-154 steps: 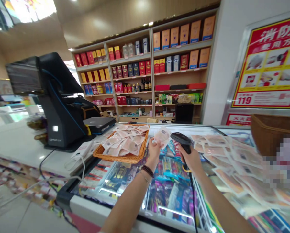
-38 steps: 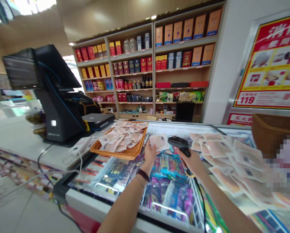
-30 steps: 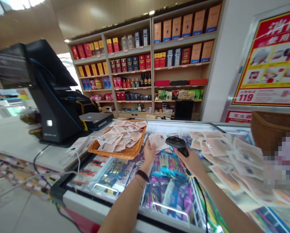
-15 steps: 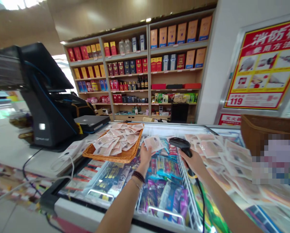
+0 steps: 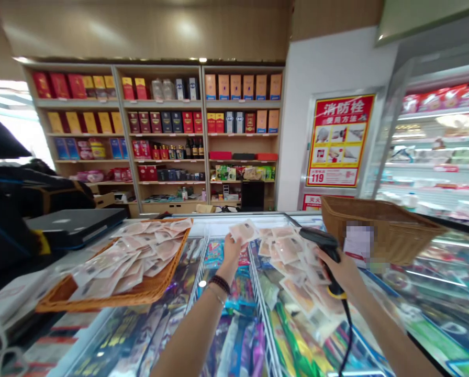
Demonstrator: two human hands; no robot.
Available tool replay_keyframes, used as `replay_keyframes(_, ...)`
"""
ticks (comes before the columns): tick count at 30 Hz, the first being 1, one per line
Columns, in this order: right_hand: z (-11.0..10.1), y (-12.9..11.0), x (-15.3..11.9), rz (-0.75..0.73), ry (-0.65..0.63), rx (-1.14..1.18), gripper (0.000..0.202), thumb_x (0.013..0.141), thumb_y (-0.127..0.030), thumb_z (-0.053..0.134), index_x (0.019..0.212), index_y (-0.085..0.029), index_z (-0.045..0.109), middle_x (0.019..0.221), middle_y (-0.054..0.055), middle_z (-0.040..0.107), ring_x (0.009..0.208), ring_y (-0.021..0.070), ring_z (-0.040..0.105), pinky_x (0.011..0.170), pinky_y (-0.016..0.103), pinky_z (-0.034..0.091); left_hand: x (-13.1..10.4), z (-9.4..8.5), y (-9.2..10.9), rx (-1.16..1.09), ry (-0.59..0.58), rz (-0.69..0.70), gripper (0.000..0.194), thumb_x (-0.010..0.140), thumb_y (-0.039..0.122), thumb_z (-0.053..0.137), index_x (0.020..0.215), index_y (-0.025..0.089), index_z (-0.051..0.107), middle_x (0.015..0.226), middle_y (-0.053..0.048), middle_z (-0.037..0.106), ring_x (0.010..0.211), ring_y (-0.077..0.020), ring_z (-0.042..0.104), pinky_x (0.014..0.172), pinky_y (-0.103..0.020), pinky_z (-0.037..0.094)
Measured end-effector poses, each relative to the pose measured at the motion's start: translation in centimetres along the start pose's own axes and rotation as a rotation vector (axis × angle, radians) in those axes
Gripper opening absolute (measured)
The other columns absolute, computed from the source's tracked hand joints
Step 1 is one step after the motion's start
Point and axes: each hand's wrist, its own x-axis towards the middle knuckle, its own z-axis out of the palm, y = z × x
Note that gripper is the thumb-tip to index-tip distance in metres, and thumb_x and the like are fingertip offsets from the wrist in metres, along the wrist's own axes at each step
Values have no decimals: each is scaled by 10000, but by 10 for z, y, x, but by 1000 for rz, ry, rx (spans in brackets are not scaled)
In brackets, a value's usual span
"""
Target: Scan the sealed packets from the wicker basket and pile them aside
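My left hand (image 5: 231, 251) pinches a flat, clear plastic packet (image 5: 243, 231) by its near edge, above the glass top of a chest freezer. In my right hand (image 5: 341, 272) is a black handheld barcode scanner (image 5: 321, 240), its head pointing left and its cable hanging down. Beneath the scanner lies a spread pile of similar packets (image 5: 285, 248) on the glass. To the left, an orange wicker tray (image 5: 156, 293) holds a heap of more such packets (image 5: 140, 251).
Wrapped goods (image 5: 242, 335) in wire baskets show through the freezer top. A brown wicker basket (image 5: 391, 230) stands at the right and a black flat device (image 5: 75, 225) at the left. Shelves (image 5: 159, 133) of boxes line the back wall; a lit display fridge (image 5: 434, 146) is far right.
The view has turned right, so the tray and shelves sit further left. My right hand with the scanner has moved away from the packet in my left hand, over the loose pile.
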Motion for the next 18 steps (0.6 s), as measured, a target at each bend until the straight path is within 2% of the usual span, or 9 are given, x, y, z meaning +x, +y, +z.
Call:
replay_keyframes(3,-23,9,-8,85,10,47,445,689,-643,726,600,-254,529,431,-5,545,337,151,499,352,280,394,-12,52,-13,-12,-135,-24,476,820,49,734,1265,152,599,1047,-123,775,926,-188,769,925,-368,626)
replay_keyframes(5,-35,13,-14,112,28,51,448,674,-636,745,584,-251,534,428,-2,545,343,151,506,357,280,408,-22,78,-19,78,-315,-25,459,800,50,734,1242,128,635,1026,-128,782,936,-207,765,939,-373,607)
replay_keyframes(7,-44,17,-19,113,55,54,454,662,-639,752,575,-248,538,438,2,559,343,148,509,351,278,408,-32,94,-21,280,-505,24,378,801,61,702,1175,112,682,1072,-152,783,1018,-255,753,969,-394,585)
replay_keyframes(9,-49,19,-23,109,76,46,463,664,-654,747,582,-249,537,439,4,567,338,152,513,345,278,408,-42,100,-19,582,-586,159,360,803,68,669,1160,108,708,1187,-187,761,1175,-308,702,1054,-428,534)
replay_keyframes(11,-49,18,-26,103,85,29,472,673,-669,738,590,-252,533,434,6,571,338,158,519,345,281,414,-48,94,-13,894,-562,331,407,816,79,638,1217,95,706,1300,-213,717,1317,-338,619,1147,-453,455)
replay_keyframes(13,-42,13,-29,91,83,21,474,681,-675,722,585,-252,529,427,9,570,338,158,517,351,283,419,-51,79,-5,1104,-551,448,462,846,104,607,1301,78,683,1375,-223,678,1383,-340,567,1195,-457,401)
replay_keyframes(15,-29,7,-30,68,50,24,476,686,-675,707,568,-250,527,413,9,556,331,151,502,352,280,412,-49,55,5,1214,-550,482,484,874,134,592,1349,89,670,1407,-206,666,1386,-326,569,1205,-450,393)
replay_keyframes(18,1,-2,-33,42,-37,53,495,687,-695,700,558,-252,520,385,2,524,312,145,470,337,277,382,-41,8,23,1274,-492,493,458,879,150,603,1326,146,702,1388,-158,692,1352,-303,602,1195,-440,413)
